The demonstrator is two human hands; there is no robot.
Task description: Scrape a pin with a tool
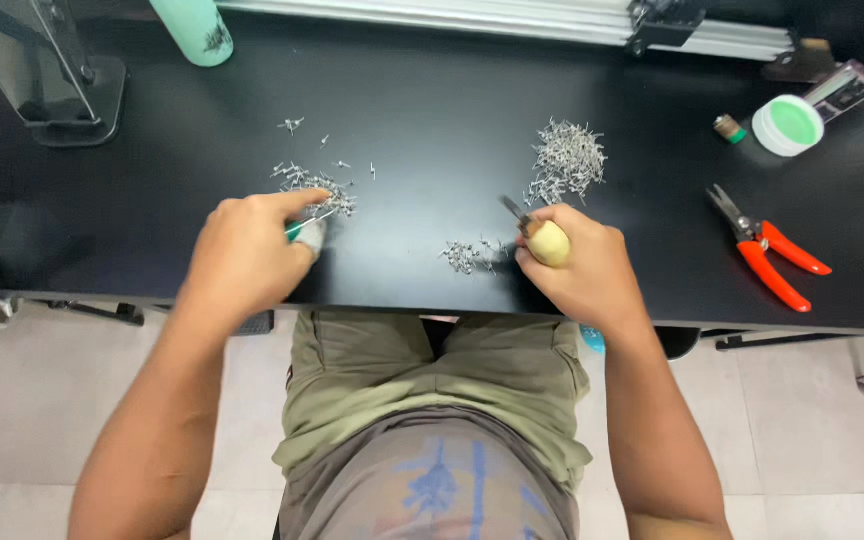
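The left hand (247, 255) pinches a thin green-tipped tool (307, 226) at the left pile (317, 185) of small metal bits. The right hand (577, 265) grips a wooden-handled tool (542, 238) beside the near pile (470, 255). Red pliers (772, 255) lie right.

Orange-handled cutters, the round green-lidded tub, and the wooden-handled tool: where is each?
orange-handled cutters (774, 258), head view, on the orange handles.
green-lidded tub (789, 124), head view, on the lid.
wooden-handled tool (549, 243), head view, on its wooden handle.
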